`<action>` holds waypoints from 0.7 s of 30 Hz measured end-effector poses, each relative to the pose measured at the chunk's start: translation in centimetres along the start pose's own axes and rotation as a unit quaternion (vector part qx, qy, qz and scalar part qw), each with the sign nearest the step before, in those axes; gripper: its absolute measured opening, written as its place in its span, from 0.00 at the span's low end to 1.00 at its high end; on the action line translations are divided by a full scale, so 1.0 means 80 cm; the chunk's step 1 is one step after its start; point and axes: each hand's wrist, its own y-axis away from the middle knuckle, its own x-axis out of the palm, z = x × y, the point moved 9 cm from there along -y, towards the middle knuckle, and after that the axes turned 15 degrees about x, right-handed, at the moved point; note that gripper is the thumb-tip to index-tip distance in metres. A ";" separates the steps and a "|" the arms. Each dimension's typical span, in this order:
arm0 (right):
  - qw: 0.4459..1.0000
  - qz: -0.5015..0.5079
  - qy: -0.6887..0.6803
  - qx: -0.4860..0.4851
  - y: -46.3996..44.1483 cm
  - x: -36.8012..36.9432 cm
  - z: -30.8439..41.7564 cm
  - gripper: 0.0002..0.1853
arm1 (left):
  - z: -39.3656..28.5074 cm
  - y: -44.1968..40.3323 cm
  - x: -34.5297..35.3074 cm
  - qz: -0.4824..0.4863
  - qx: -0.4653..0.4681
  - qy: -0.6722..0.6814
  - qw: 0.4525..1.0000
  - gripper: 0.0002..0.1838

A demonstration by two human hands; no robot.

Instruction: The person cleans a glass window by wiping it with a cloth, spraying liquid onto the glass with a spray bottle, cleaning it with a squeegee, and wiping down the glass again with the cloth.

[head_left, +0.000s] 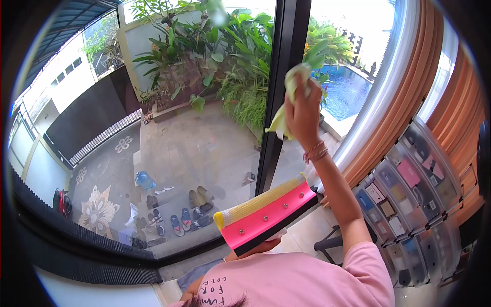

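My right hand [305, 110] is raised against the dark window frame [292, 43], its fingers wrapped round a crumpled pale green cloth [279, 123]. Bracelets circle the wrist. Lower down, in front of my chest, is a squeegee [266, 217] with a pink body, a black rubber edge and a yellow mesh-covered sponge side, held tilted. Just below and behind it shows part of my left hand [262, 247], closed on the squeegee; most of the fingers and the handle are hidden by the squeegee head.
Large glass panes flank the frame. Outside are plants [245, 66], sandals [199, 197], a blue bottle [145, 180] and a pool [345, 89]. Orange curtains [409, 71] and clear storage boxes [404, 204] stand at the right.
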 end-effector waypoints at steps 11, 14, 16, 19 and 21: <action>0.998 -0.040 0.003 -0.043 0.009 0.004 0.021 0.31 | 0.005 -0.009 0.001 0.003 -0.045 0.027 0.999 0.19; 0.997 -0.061 -0.036 0.008 -0.031 -0.004 -0.002 0.31 | 0.010 -0.017 0.000 0.013 -0.050 0.038 0.998 0.19; 0.993 -0.089 -0.072 0.016 -0.067 -0.014 0.004 0.29 | 0.009 -0.013 0.000 0.011 -0.052 0.044 0.998 0.19; 0.991 -0.108 -0.076 -0.005 -0.068 -0.016 0.016 0.30 | 0.013 -0.012 -0.004 0.010 -0.061 0.054 0.997 0.19; 0.996 -0.085 -0.022 -0.032 -0.032 -0.016 0.020 0.31 | 0.020 -0.022 -0.005 0.011 -0.067 0.060 0.996 0.19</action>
